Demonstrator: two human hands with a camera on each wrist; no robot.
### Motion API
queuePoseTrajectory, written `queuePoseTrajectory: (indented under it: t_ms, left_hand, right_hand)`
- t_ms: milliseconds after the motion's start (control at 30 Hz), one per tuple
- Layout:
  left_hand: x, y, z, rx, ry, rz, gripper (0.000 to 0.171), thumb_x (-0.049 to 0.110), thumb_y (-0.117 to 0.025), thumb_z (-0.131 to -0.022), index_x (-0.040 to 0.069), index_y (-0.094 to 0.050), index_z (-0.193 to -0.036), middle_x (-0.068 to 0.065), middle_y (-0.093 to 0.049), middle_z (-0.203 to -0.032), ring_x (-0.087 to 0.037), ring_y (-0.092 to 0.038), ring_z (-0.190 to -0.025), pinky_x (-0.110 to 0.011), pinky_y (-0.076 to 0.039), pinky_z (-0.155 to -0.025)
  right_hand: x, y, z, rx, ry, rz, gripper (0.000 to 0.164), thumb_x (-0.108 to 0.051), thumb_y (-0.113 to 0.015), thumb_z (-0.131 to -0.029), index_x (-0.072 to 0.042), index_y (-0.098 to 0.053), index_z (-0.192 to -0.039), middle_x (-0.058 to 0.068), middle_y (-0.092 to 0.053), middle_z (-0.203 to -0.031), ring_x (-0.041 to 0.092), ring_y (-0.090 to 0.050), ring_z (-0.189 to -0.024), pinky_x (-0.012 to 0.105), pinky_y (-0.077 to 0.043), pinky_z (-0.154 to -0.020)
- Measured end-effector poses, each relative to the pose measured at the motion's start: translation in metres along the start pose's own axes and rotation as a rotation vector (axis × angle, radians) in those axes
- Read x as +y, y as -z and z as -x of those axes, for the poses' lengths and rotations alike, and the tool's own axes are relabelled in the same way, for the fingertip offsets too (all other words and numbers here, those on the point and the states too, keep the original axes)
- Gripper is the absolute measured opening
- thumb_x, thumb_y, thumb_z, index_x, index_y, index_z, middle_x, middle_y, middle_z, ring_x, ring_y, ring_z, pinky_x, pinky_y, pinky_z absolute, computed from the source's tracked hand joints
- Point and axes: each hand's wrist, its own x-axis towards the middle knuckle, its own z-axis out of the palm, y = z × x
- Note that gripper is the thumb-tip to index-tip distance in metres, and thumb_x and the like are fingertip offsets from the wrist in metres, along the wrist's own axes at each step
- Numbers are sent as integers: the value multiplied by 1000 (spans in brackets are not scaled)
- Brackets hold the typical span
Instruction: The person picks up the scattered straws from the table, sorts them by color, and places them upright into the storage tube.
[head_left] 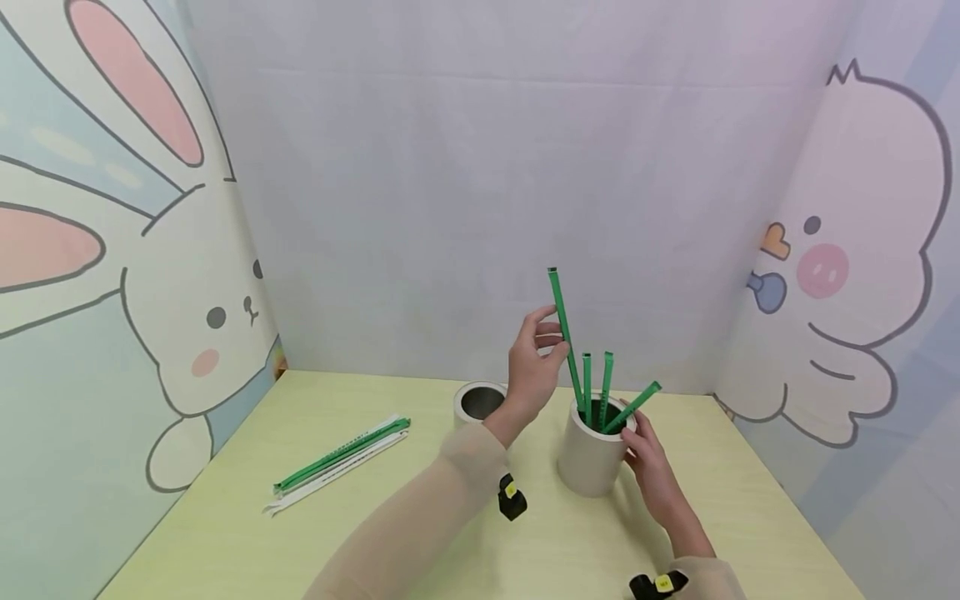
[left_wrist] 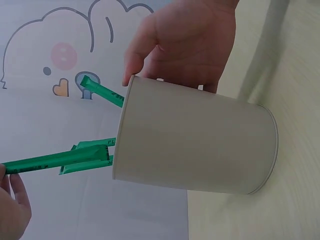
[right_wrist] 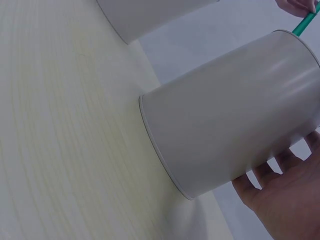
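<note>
My left hand (head_left: 534, 367) pinches a long green wrapped straw (head_left: 564, 325) between thumb and fingers. Its lower end is inside the right-hand grey cup (head_left: 588, 458), and it leans to the left. Several shorter-looking green wrapped straws (head_left: 606, 383) stick out of the same cup at different slants. At that cup's right side, my right hand (head_left: 651, 467) grips the wall, with the thumb near the rim. The right wrist view shows the fingers (right_wrist: 287, 162) against the cup wall (right_wrist: 230, 110). The straws' lower parts are hidden inside the cup.
A second grey cup (head_left: 462, 407) stands to the left, partly covered by my left hand and sleeve. Further left on the pale wooden table (head_left: 225, 517) lie green wrapped straws (head_left: 341, 456) alongside white wrapped ones (head_left: 337, 475). Cartoon-printed cloth hangs on both sides.
</note>
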Motion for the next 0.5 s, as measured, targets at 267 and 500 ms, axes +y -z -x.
queuePoseTrajectory:
  t_ms: [267,500]
  left_hand:
    - [-17,-12,5,-4,24,-32,56,5,-66,-105,34,-52,-151,8,-65,-126,-7,-64,-114,-28,-58,-98]
    - [-34,-18,19,-3,75,-39,56,2,-66,-103,30,-54,-150,3,-66,-125,-13,-66,-114,-29,-59,-96]
  right_hand:
    - [-2,0,1,1,-2,11,63,-40,-29,-116,-13,-11,-170,16,-12,-175,32,-15,-158,71,-13,-126]
    - [-2,-1,0,-1,2,9,62,-39,-28,-116,-12,-11,-169,17,-13,-174,34,-14,-157,73,-12,-125]
